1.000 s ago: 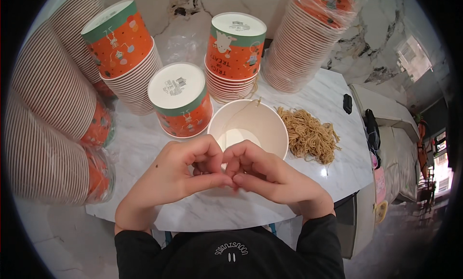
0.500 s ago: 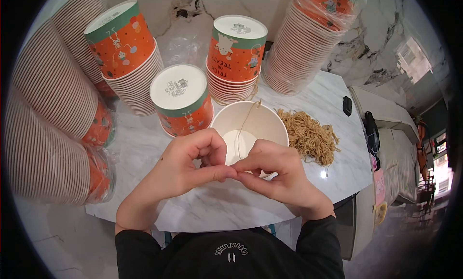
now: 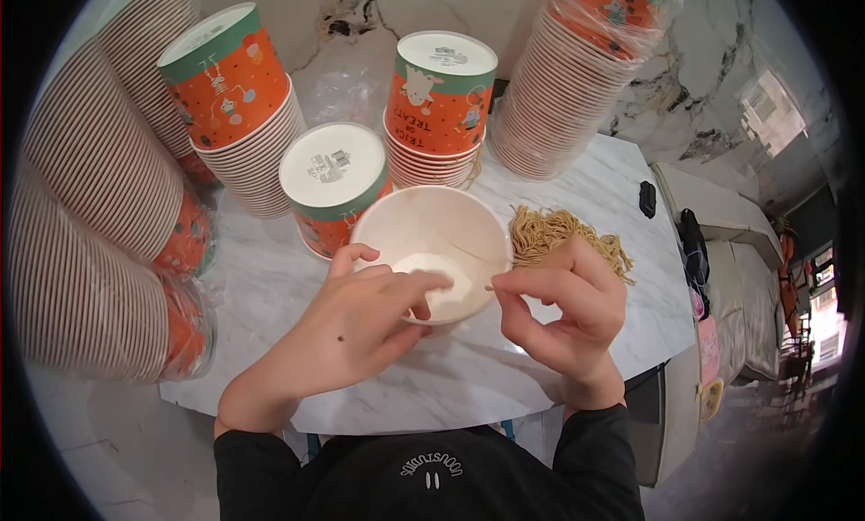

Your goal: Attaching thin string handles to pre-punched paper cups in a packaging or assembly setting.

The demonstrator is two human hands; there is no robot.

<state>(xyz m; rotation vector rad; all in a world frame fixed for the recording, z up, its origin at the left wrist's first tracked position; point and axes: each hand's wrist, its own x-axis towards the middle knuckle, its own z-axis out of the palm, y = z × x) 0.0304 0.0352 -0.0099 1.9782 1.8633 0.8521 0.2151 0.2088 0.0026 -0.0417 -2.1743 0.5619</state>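
Observation:
A white-lined paper bucket [image 3: 378, 228] stands upright before me, its mouth tilted toward me. My left hand [image 3: 360, 309] is at its near left rim, some fingers reaching over into the mouth and the thumb low outside the near wall. One of these fingers is blurred. Just right of the rim, my right hand [image 3: 572, 305] pinches the end of a thin tan string [image 3: 479, 256] between thumb and forefinger. That string runs back into the bucket. Behind the right hand lies a heap of tan strings [image 3: 563, 237], partly covered by it.
An orange-and-green upturned bucket [image 3: 332, 167] stands behind the left hand. Nested stacks rise behind it, one at back left [image 3: 230, 88] and one at back centre [image 3: 441, 97]. Plastic-wrapped stacks [image 3: 90, 287] line the left side. A small black object [image 3: 647, 199] lies at the marble table's [image 3: 487, 386] right edge.
My hands, pressed together at the fingertips before, have parted: the left to the bucket's rim, the right to the right with the string. The bucket has shifted left and toward me.

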